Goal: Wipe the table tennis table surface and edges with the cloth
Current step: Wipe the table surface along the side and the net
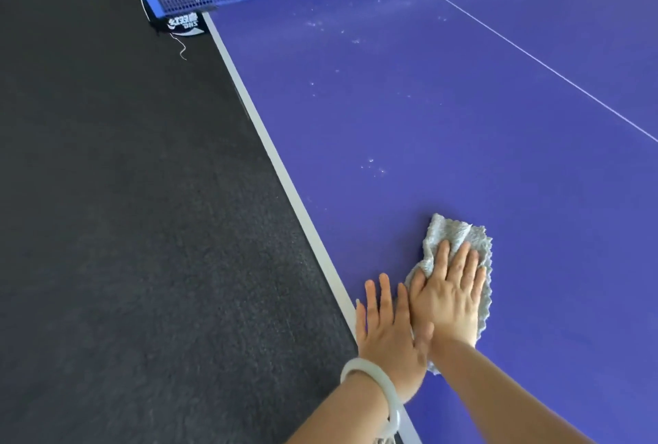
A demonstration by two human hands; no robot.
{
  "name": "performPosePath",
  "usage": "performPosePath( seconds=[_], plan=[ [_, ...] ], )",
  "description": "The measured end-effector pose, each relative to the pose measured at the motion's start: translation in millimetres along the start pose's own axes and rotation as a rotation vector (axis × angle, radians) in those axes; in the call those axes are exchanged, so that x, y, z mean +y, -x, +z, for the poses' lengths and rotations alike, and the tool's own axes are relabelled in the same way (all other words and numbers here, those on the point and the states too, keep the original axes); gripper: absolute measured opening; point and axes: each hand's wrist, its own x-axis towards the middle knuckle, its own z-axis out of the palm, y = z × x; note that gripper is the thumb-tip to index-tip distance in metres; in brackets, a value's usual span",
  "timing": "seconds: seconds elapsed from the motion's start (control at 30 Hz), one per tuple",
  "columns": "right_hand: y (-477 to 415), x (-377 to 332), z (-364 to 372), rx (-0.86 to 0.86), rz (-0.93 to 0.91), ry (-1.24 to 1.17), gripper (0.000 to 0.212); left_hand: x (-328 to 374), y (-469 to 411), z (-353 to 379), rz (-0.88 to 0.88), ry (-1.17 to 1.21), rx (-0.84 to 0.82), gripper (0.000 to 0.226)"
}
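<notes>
Both hands (388, 333) (450, 296) flat; fingers straight

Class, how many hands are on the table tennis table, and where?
2. The right hand presses flat on the grey cloth; the left hand lies beside it, nearer the edge of the table tennis table.
</notes>
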Motion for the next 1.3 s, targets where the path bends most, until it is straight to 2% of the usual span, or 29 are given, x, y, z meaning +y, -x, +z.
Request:
performPosePath(
  seconds=[0.07,0.13,0.23,0.33,0.4,0.5,0.57,0.7,0.83,1.0,1.2,1.3],
  plan=[
    [-21.3,-7.9,2.0,-0.005,-0.037,-0.002,0.067,-19.3,3.8,-7.9,0.112,-0.154,0.100,0.067],
    [-45.1,-17.2,2.1,0.009,-0.051,-0.019,0.066,-37.9,4.8,-24.1,0.196,-0.290,0.085,0.064],
    [-80.9,-33.2,1.1,0.031,-0.018,-0.024,0.065,-61.9,-11.2,-49.0,0.246,-0.372,0.130,0.067],
    [-117.9,-48.1,1.9,0.044,0.033,-0.026,0.066,-86.1,-40.7,-75.8,0.224,-0.393,0.143,0.065],
    [-141.8,-59.1,2.0,0.054,0.055,-0.025,0.066,-103.1,-69.5,-95.9,0.210,-0.302,0.130,0.065],
    [-169.2,-71.6,2.0,0.061,0.061,-0.030,0.066,-134.2,-121.8,-127.3,0.094,-0.201,0.283,0.061],
    [-179.8,-75.8,2.1,0.054,0.053,-0.032,0.066,-150.6,-158.8,-150.4,0.030,-0.205,0.325,0.061],
    [-201.2,-82.8,1.1,0.004,-0.041,-0.028,0.066,-172.4,-237.6,-194.0,0.062,-0.377,0.256,0.062],
    [-224.8,-91.2,0.4,-0.023,-0.148,-0.022,0.066,-186.0,-284.4,-220.2,0.098,-0.503,0.109,0.066],
    [-257.7,-107.1,1.7,-0.019,-0.170,-0.007,0.064,-183.5,-289.5,-221.4,0.064,-0.496,-0.018,0.079],
    [-279.8,-139.4,4.8,-0.042,-0.086,-0.035,0.063,-177.0,-289.5,-221.6,0.041,-0.528,-0.056,0.082],
    [-228.2,-142.9,3.9,-0.083,-0.264,-0.057,0.060,-178.1,-291.3,-221.2,0.031,-0.524,-0.066,0.082]
  ],
)
